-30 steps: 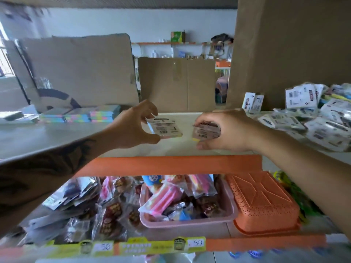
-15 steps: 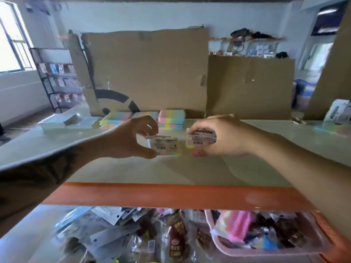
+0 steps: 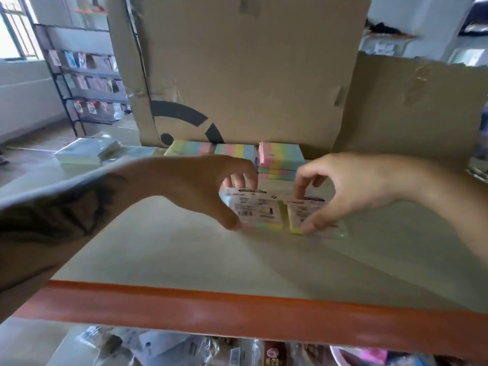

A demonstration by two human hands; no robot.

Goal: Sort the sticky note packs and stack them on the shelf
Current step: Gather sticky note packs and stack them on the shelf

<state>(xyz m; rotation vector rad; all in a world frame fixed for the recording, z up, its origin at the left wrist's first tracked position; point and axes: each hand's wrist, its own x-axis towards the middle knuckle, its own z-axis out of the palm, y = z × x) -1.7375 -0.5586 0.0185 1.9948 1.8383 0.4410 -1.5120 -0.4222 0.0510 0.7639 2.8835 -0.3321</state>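
My left hand [image 3: 203, 186] pinches a pastel sticky note pack [image 3: 257, 211] with a white label, thumb at its near edge and fingers on its far edge. Beside it, my right hand [image 3: 351, 184] pinches a second pack [image 3: 301, 213] the same way. Both packs lie side by side, low over or on the pale top shelf [image 3: 184, 254]. Just behind them stands a row of stacked pastel packs [image 3: 280, 157] against a cardboard sheet.
Large cardboard sheets [image 3: 245, 72] wall off the back of the shelf. The shelf's orange front edge [image 3: 237, 310] runs across the foreground, with bagged goods [image 3: 158, 347] on the level below. A flat pale packet [image 3: 79, 154] lies at the far left. A wire display rack [image 3: 84, 75] stands beyond.
Both hands carried their packs forward and down toward the stacked row. The view swung left and closer, so the loose pile at the right has left the frame.
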